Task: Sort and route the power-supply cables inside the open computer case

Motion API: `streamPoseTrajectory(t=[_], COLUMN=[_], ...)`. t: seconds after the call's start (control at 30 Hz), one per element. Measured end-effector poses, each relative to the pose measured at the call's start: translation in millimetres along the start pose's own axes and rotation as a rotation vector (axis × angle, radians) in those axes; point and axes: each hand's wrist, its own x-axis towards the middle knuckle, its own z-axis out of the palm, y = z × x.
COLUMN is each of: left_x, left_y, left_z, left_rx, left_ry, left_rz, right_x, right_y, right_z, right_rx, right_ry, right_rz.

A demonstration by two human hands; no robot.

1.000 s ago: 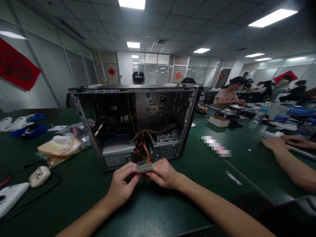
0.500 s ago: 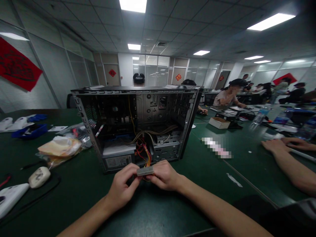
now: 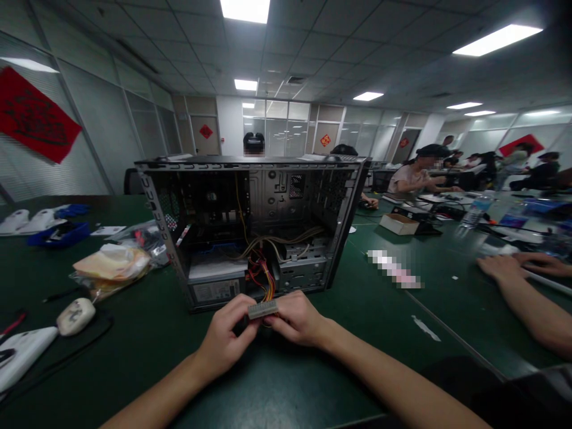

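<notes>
An open computer case (image 3: 348, 232) stands on the green table with its inside facing me. In front of it, a wide grey power connector (image 3: 263, 309) sits between my two hands. My left hand (image 3: 227, 333) pinches its left end with thumb and fingers. The right end is gripped by my right hand (image 3: 297, 319), fingers curled. Red, yellow and black wires (image 3: 267, 280) run from the connector back into the case. At the lower left of the case lies the power supply (image 3: 217, 291), with a white sheet on top.
Left of the case are a plastic bag (image 3: 111, 265), a blue tray (image 3: 58, 234), a pale rounded gadget (image 3: 75, 316) and a white device (image 3: 27, 354). To the right are an open box (image 3: 399, 224), a bottle (image 3: 476, 214) and another person's hands (image 3: 503, 268).
The whole view has shifted slightly to the right. Both hands keep hold of the connector, which is tilted a little more.
</notes>
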Motion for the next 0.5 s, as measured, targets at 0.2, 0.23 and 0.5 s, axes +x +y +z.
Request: streamPoseTrajectory(t=[0.2,0.23,0.5], left_x=[-1.2,-0.7,-1.6], left_y=[-1.1,-0.6,-1.2], left_z=[0.2,0.2,3.2], left_rx=[-0.025,-0.022,-0.062], left_ry=[-0.024,-0.02,-0.043], left_rz=[0.026,0.011,-0.008], right_x=[-1.4,-1.6,-2.5], right_y=[-0.7,-0.2,-0.1], right_z=[5.4,5.6,5.3], right_rx=[-0.015,-0.016,0.004], right_ry=[-0.015,-0.004,-0.003], right_rz=[0.002,0.009,0.004])
